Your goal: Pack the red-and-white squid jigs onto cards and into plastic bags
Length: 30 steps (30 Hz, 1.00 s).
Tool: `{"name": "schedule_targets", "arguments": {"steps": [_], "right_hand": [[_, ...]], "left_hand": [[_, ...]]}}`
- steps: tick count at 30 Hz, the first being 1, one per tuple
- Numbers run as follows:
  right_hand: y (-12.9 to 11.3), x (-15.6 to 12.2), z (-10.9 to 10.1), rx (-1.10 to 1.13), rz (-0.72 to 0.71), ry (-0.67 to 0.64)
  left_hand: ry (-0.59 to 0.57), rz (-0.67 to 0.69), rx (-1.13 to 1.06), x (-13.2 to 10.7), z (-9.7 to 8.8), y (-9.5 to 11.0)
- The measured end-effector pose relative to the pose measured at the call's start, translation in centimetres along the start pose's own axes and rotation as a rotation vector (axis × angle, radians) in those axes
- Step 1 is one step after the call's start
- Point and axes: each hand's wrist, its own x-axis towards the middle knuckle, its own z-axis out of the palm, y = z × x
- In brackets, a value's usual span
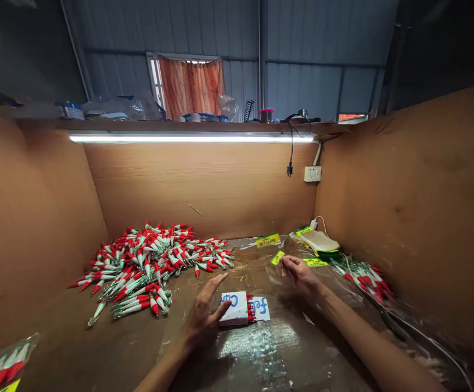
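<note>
My left hand [205,313] rests with fingers spread against the left side of a small white block with blue lettering [237,308], which has several red-tipped pieces [250,308] lined up in it. My right hand [300,274] hovers further back, fingers pinched on a clear plastic bag with a yellow header label [278,257]. A big heap of red, white and green floats [151,264] lies to the left on the brown worktable [261,348].
Wooden walls box in the bench on three sides. A stack of yellow-labelled bags and a white device [317,241] sit at the back right, with bagged floats [365,275] along the right wall. Another bagged bundle [0,370] lies at the front left. A wall socket [313,173] is above.
</note>
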Motion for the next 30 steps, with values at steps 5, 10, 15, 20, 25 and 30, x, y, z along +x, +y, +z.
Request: {"name": "schedule_targets", "arguments": {"steps": [5, 10, 15, 20, 25, 30], "right_hand": [[0.1, -3.0, 5.1, 0.258, 0.085, -0.219], [0.3, -5.3, 9.6, 0.420, 0.107, -0.304], [0.2, -7.3, 10.5, 0.463, 0.171, -0.517], [0.0, -6.9, 9.5, 0.262, 0.263, -0.430], [-0.3, -5.7, 8.9, 0.398, 0.278, -0.302], [0.3, -5.6, 8.9, 0.352, 0.251, -0.404]], "left_hand": [[-0.026, -0.177, -0.583, -0.3, 1.1, 0.9], [-0.179, -0.326, -1.021, -1.0, 2.3, 2.9], [0.033, -0.520, -0.942, -1.1, 3.2, 2.5], [0.199, -0.632, -0.866, -1.2, 3.1, 0.9], [0.088, -0.754, -1.029, -1.3, 2.9, 1.6], [0.098, -0.742, -0.956, -0.9, 2.0, 1.2]]}}
